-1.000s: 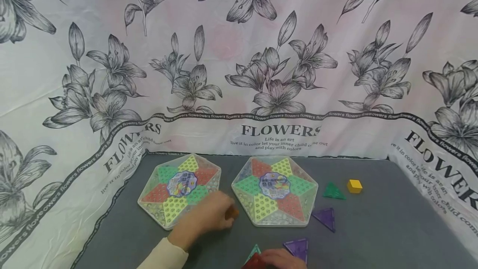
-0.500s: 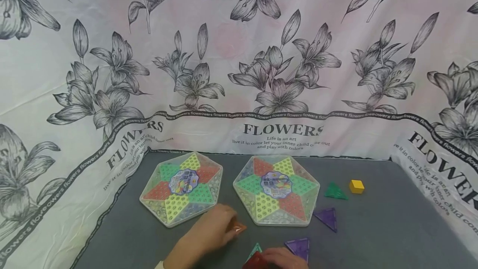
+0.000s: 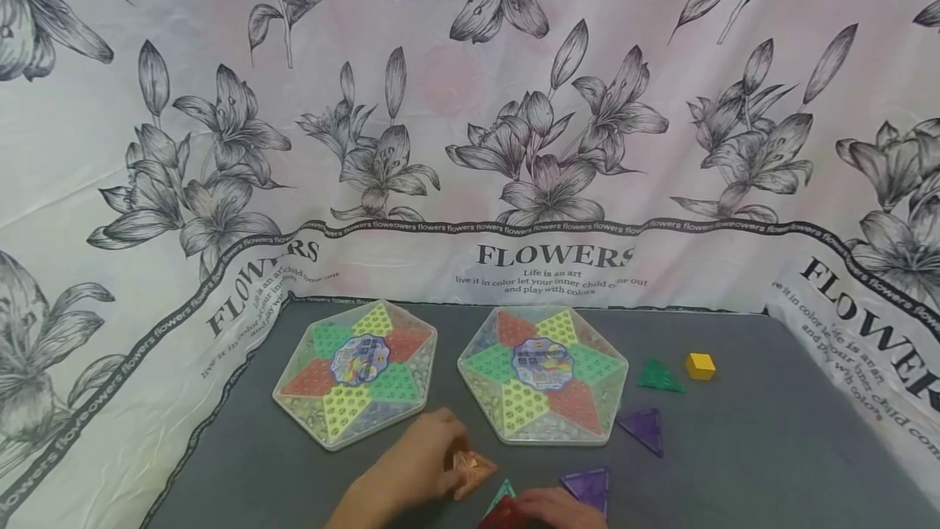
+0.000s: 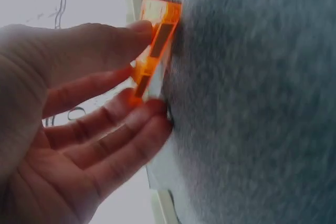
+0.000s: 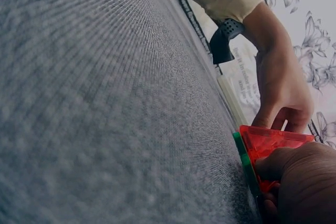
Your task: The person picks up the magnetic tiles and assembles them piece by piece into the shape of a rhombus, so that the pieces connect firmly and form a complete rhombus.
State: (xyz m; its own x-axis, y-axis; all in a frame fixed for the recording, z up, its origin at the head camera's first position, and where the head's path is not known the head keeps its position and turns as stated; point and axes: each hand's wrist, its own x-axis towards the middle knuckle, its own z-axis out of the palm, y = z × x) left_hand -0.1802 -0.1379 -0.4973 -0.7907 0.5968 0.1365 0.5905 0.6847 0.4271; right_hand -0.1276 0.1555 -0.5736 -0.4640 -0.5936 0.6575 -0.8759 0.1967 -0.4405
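Two grips occupied: your left grip [image 3: 414, 460] pinches orange piece [image 3: 473, 473], at eleven o'clock from red piece [image 3: 503, 516] held in your right grip [image 3: 560, 508], green piece [image 3: 503, 494] alongside. Loose left pinch could drop orange piece; overshoot toward five o'clock could jar red piece askew.

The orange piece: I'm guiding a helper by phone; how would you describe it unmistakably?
On the gray tabletop lie two hexagonal boxes. Below the gap between them in the head view, the left hand pinches the translucent orange piece. Its orange color sets it apart from the nearby red piece, green piece and purple triangle.
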